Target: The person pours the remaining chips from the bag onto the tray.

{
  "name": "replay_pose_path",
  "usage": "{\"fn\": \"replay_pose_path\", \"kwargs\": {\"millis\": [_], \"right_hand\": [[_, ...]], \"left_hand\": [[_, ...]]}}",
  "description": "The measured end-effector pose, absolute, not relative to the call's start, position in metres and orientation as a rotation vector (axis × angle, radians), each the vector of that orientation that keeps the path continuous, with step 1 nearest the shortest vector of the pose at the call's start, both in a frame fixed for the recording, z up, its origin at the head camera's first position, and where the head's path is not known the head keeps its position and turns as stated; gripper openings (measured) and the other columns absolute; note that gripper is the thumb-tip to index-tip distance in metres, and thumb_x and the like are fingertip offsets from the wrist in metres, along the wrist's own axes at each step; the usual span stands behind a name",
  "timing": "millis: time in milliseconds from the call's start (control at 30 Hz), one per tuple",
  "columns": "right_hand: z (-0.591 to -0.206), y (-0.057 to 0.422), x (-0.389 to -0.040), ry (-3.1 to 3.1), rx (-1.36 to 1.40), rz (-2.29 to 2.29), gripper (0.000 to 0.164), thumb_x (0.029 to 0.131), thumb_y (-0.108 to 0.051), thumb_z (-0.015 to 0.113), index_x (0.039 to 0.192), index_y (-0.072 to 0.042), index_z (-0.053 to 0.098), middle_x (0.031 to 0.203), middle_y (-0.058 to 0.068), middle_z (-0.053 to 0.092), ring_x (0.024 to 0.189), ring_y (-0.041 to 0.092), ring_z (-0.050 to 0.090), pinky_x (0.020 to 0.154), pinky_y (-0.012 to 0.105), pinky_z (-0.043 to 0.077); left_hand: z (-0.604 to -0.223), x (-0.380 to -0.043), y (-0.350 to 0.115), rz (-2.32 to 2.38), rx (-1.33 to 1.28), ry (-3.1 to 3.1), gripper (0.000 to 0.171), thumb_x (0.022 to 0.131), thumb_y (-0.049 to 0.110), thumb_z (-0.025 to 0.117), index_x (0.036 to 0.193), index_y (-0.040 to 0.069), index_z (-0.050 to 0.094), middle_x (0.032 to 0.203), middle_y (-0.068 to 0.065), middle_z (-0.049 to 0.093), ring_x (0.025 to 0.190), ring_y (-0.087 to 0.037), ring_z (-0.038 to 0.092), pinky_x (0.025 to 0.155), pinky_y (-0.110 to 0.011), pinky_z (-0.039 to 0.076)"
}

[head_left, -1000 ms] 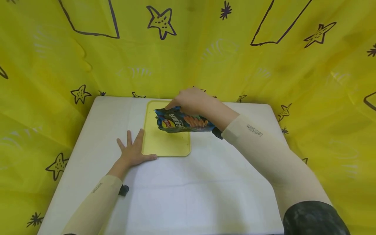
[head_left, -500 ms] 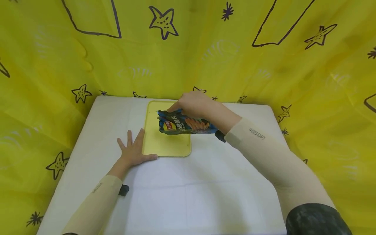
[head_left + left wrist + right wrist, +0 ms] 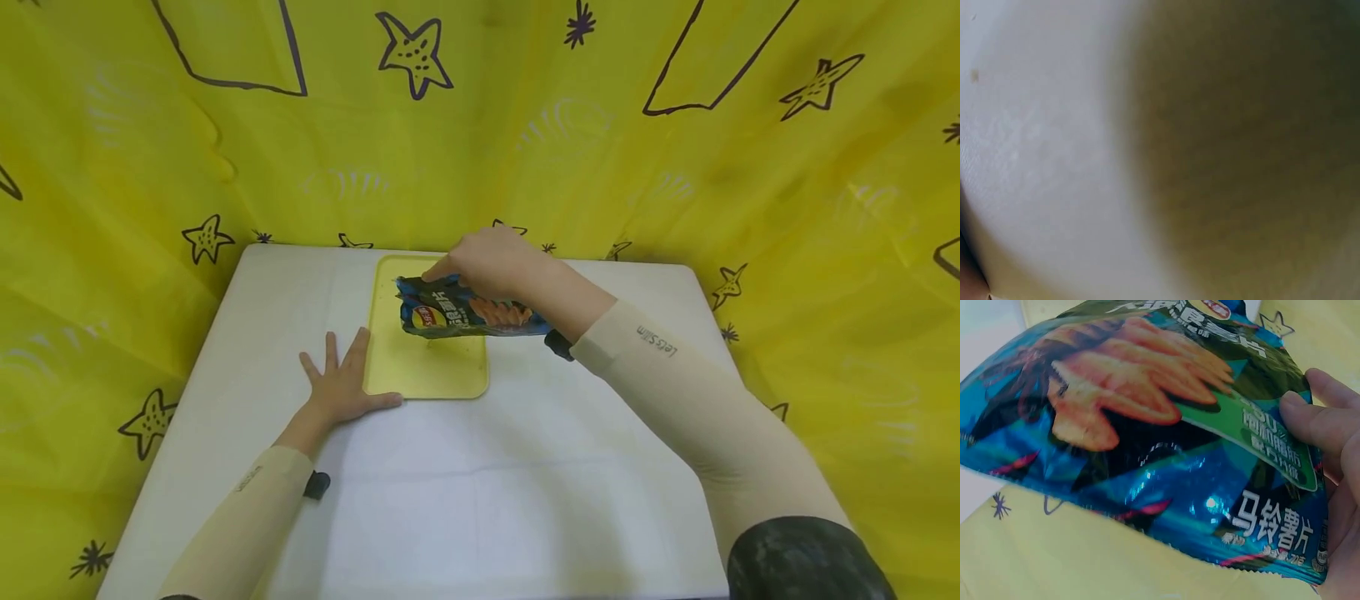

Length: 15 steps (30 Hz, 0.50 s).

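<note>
My right hand [image 3: 491, 262] grips a dark blue bag of potato chips [image 3: 480, 317] along one edge, tilted over the yellow tray [image 3: 427, 375]. In the right wrist view, the thumb [image 3: 1310, 422] presses on the printed front of the chip bag [image 3: 1147, 425], with fingers behind it. The bag's left end hangs over the tray, and a few tiny specks show on the tray below it. My left hand [image 3: 341, 392] lies with fingers spread at the tray's near left corner, thumb along its front edge and index finger along its left side.
A white table [image 3: 450, 500] carries the tray near its back edge. Behind and at both sides hangs a yellow curtain [image 3: 480, 150] with drawn starfish. The left wrist view is mostly white surface [image 3: 1041, 156] and a dark blur.
The chip bag and right hand dip slightly down and right, then rise back left over the tray. The left hand stays in place.
</note>
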State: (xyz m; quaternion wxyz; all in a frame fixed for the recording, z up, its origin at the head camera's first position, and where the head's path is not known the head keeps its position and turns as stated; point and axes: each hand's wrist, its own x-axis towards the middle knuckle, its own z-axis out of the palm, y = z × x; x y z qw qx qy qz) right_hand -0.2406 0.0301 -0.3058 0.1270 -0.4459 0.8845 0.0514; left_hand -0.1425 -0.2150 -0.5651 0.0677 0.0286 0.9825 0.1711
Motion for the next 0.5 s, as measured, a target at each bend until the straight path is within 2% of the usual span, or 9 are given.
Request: {"fn": "replay_pose_path", "kwargs": {"millis": [67, 167, 233, 367, 500], "right_hand": [[-0.3058, 0.0300, -0.2406, 2.593, -1.334, 0.179, 0.052, 0.087, -0.010, 0.062, 0.125, -0.045, 0.053, 0.093, -0.012, 0.067, 0.061, 0.013, 0.051, 0.050, 0.027, 0.041], [-0.3072, 0.0295, -0.2402, 2.600, -1.368, 0.242, 0.059, 0.082, -0.011, 0.069, 0.126, -0.046, 0.052, 0.089, -0.011, 0.067, 0.061, 0.013, 0.049, 0.050, 0.027, 0.041], [-0.3089, 0.0286, -0.2400, 2.608, -1.407, 0.284, 0.060, 0.079, -0.013, 0.072, 0.125, -0.047, 0.052, 0.093, -0.012, 0.067, 0.063, 0.013, 0.049, 0.051, 0.028, 0.042], [-0.3110, 0.0269, -0.2392, 2.606, -1.450, 0.319, 0.057, 0.080, -0.018, 0.072, 0.125, -0.046, 0.052, 0.093, -0.014, 0.067, 0.064, 0.011, 0.050, 0.053, 0.027, 0.043], [-0.3096, 0.0260, -0.2383, 2.613, -1.474, 0.338, 0.069, 0.073, -0.012, 0.076, 0.127, -0.046, 0.051, 0.091, -0.013, 0.067, 0.058, 0.012, 0.047, 0.047, 0.027, 0.041]], "left_hand": [[-0.5667, -0.1430, -0.2151, 0.504, 0.091, 2.965, 0.129, 0.054, 0.090, 0.045, 0.148, 0.017, -0.004, 0.154, -0.008, 0.005, 0.134, -0.040, -0.020, 0.088, -0.064, -0.028], [-0.5682, -0.1436, -0.2151, 0.494, 0.091, 2.965, 0.130, 0.054, 0.091, 0.044, 0.148, 0.017, -0.006, 0.154, -0.007, 0.003, 0.134, -0.039, -0.022, 0.087, -0.063, -0.029], [-0.5690, -0.1444, -0.2154, 0.495, 0.096, 2.965, 0.130, 0.054, 0.091, 0.043, 0.148, 0.016, -0.006, 0.154, -0.008, 0.003, 0.134, -0.039, -0.023, 0.086, -0.063, -0.029], [-0.5697, -0.1448, -0.2158, 0.489, 0.091, 2.963, 0.131, 0.054, 0.091, 0.042, 0.148, 0.015, -0.006, 0.154, -0.009, 0.004, 0.133, -0.039, -0.023, 0.086, -0.064, -0.029], [-0.5693, -0.1447, -0.2157, 0.481, 0.089, 2.956, 0.131, 0.054, 0.091, 0.043, 0.148, 0.015, -0.007, 0.154, -0.011, 0.005, 0.133, -0.040, -0.023, 0.085, -0.064, -0.030]]}}
